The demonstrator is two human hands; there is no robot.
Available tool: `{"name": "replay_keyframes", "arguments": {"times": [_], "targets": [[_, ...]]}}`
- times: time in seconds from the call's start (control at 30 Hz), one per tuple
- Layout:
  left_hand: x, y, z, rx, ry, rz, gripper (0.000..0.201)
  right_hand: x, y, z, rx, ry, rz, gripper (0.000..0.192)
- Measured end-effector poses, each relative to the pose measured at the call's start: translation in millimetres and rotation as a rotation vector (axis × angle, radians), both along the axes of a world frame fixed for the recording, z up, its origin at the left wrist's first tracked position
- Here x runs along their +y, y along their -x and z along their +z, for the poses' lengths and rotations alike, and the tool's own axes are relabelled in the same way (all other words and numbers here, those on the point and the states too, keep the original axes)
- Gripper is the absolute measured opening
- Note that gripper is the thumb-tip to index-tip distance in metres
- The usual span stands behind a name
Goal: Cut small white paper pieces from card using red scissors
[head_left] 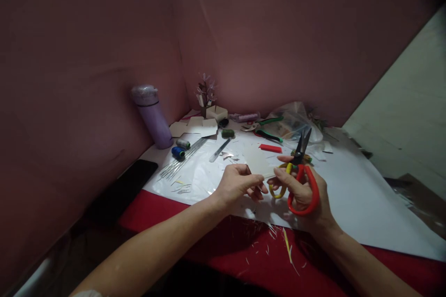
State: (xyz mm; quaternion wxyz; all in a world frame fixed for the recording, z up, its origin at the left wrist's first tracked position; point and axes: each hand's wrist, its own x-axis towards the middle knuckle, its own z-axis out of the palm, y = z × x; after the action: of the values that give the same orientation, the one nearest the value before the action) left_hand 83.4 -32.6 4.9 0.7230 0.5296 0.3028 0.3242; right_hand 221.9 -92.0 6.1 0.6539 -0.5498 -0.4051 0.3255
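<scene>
My right hand (310, 190) is wrapped round a pair of scissors (305, 146), its black blades pointing up and slightly apart. One handle loop is red and the other looks yellow. The thumb and forefinger of my left hand (240, 183) are pinched together. A thin pale strip (269, 176) spans between the fingertips of both hands. Just beyond them shows a pale card (256, 160); whether the strip is its edge I cannot tell. Small clippings (263, 228) are scattered below my hands over the red cloth.
A purple bottle (153, 118) stands at the left by the wall. Thread spools (178, 152), a bundle of wires (188, 158), white cards (202, 126), green-handled pliers (268, 135), a red bar (271, 148) and a plastic bag (296, 120) lie on the white sheet (362, 195).
</scene>
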Motion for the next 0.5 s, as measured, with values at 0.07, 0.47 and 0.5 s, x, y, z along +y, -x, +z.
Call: {"name": "replay_keyframes", "arguments": {"times": [0.07, 0.47, 0.5], "targets": [[-0.1, 0.0, -0.7, -0.004, -0.001, -0.002, 0.018, 0.3, 0.3, 0.7, 0.001, 0.009, -0.003, 0.042], [3.1, -0.2, -3.9, -0.037, 0.021, -0.019, 0.026, 2.8, -1.3, -1.9, 0.059, 0.014, -0.025, 0.043], [3.1, -0.1, -3.5, -0.028, 0.014, -0.016, 0.027, 2.9, -1.2, -2.0, 0.064, 0.013, -0.031, 0.043]]}}
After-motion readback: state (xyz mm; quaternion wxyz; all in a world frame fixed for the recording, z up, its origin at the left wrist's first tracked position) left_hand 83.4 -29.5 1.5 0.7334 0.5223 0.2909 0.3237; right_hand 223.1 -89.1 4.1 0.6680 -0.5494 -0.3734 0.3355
